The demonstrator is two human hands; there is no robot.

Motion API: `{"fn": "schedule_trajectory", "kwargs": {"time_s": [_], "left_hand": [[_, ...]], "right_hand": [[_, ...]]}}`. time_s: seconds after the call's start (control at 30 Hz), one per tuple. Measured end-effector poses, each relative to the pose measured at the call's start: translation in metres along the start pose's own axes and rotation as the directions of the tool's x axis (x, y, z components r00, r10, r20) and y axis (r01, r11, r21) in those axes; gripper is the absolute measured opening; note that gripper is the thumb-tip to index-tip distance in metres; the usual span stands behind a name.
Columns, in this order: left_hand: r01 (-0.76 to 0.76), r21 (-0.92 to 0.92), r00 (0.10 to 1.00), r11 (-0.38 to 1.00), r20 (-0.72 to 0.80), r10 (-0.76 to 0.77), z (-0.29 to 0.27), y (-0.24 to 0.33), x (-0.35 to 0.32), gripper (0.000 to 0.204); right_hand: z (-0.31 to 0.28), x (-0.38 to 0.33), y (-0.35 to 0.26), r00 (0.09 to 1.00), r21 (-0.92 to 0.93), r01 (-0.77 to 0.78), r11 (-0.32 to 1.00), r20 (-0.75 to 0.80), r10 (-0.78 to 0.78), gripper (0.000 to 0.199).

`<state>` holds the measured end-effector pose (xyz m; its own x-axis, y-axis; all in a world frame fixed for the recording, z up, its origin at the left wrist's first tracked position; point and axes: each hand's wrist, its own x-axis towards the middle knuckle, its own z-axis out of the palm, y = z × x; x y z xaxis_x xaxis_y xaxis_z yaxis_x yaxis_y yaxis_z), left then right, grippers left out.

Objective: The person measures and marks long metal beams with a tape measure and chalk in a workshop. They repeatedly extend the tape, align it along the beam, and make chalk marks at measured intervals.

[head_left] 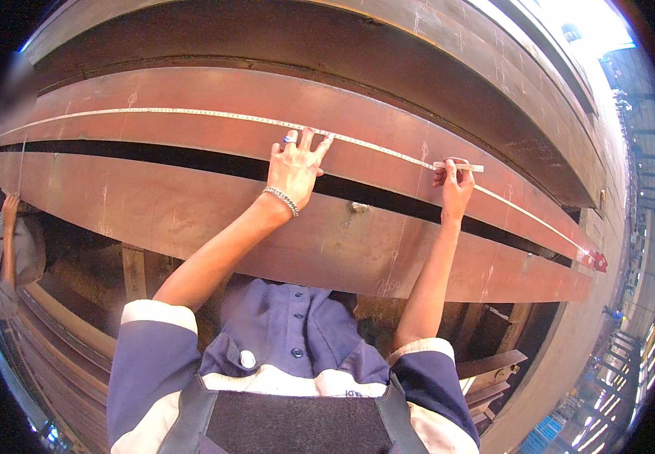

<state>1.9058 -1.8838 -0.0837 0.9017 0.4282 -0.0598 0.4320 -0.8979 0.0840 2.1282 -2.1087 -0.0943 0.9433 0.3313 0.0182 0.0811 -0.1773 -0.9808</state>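
A long tape measure (214,113) is stretched along a reddish-brown steel beam (214,85), its red case (598,262) at the far right end. My left hand (294,170), with a ring and a chain bracelet, lies on the beam with fingers spread, fingertips touching the tape's blade. Farther right, my right hand (456,185) pinches a flat, pale marking stick (469,167), like soapstone, just over the blade. Thin white marks run across the beam near that hand.
A second reddish beam (214,219) lies nearer me, past a dark gap. Behind stands a larger brown steel beam (327,38). At the left, another person's hand (11,203) is by a thin straight rod (22,166). Steel pieces (494,367) lie below, at right.
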Motion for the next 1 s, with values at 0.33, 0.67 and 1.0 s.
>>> {"fn": "schedule_trajectory", "kwargs": {"time_s": [0.33,0.67,1.0], "left_hand": [[-0.002,-0.047,0.999,0.999,0.033,0.004,-0.005,0.001,0.002,0.062],[0.026,-0.031,0.998,0.999,0.056,-0.024,-0.005,0.003,0.003,0.061],[-0.003,0.006,0.997,1.000,0.072,0.003,-0.007,-0.001,0.004,0.070]], "right_hand": [[0.014,-0.004,0.003,1.000,-0.090,0.011,0.996,0.002,-0.011,0.012],[0.033,-0.010,-0.007,0.996,-0.143,-0.013,0.990,0.089,0.026,0.013],[0.114,0.005,-0.024,0.919,-0.097,-0.041,0.994,0.386,0.075,0.015]]}}
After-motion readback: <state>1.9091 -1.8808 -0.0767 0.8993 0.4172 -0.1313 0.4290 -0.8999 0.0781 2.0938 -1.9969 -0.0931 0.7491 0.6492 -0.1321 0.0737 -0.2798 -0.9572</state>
